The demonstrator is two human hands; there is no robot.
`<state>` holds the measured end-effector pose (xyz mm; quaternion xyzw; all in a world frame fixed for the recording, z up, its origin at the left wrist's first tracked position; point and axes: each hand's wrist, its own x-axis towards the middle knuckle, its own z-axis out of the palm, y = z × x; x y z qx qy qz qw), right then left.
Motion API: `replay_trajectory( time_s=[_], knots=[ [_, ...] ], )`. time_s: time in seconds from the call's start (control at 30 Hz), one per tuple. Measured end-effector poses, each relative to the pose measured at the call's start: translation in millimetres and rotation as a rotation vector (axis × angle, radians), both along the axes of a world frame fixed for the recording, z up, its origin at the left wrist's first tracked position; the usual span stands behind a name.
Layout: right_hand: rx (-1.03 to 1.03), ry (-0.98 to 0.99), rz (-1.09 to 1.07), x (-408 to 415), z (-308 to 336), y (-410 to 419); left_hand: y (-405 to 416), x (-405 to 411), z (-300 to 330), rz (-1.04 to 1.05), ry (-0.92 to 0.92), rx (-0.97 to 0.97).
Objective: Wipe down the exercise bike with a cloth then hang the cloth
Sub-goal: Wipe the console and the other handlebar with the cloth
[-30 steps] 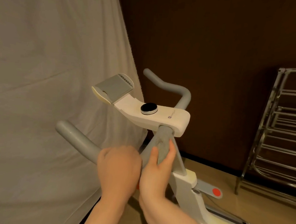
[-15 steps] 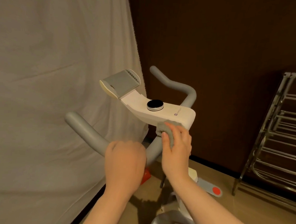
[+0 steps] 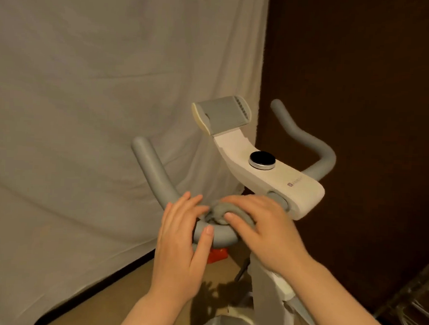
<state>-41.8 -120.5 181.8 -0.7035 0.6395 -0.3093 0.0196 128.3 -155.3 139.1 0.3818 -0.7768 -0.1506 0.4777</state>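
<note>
Where the grey handlebar (image 3: 216, 234) curves below the white console (image 3: 277, 181), grey cloth (image 3: 221, 213) bunched on top of bar, pressed there under right hand (image 3: 259, 228). Right-hand fingers (image 3: 238, 202) curled over cloth, thumb (image 3: 237, 217) laid along its near side; cloth thus held against bar. Left hand (image 3: 180, 245) just beside, to left of cloth: fingers fairly straight and reaching over top of bar, thumb (image 3: 204, 244) lying across front of bar, fingertips close to cloth edge; contact with cloth not decidable. No object enclosed in left hand other than bar itself, loosely spanned.

Exercise bike (image 3: 266, 286): left grip of handlebar rising up and away toward pale draped sheet (image 3: 86, 104); right grip (image 3: 307, 143) curving behind console against dark brown wall (image 3: 363, 96). Round black knob with metal rim (image 3: 262, 160) seated on console top; small logo near its right end, illegible. Grey ribbed device holder (image 3: 222, 115) tilted up at far end of console. White and grey frame post descending below hands toward tan floor (image 3: 124, 305).

Small red object (image 3: 216, 256) low behind bar, partly hidden, identity unclear. Metal wire rack (image 3: 423, 308) at lower right edge, cut off by frame. Both forearms entering from bottom edge.
</note>
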Motion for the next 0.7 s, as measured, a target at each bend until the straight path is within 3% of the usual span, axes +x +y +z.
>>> replay_trajectory(
  time_s=[0.1,0.3,0.57,0.7],
  knots=[
    [-0.065,-0.09,-0.057,-6.8,-4.9,4.5,8.2,-3.6,-2.5,0.102,-0.004,0.093],
    [-0.078,-0.024,0.21,34.9,1.1,1.7,18.0,-9.4,-11.0,0.196,0.314,0.279],
    [-0.047,-0.07,0.303,42.2,12.2,-19.3,25.9,-11.9,-1.8,0.292,0.462,0.319],
    [-0.013,0.004,0.444,35.4,12.2,-5.9,32.8,-11.9,2.9,0.279,0.553,0.371]
  ],
)
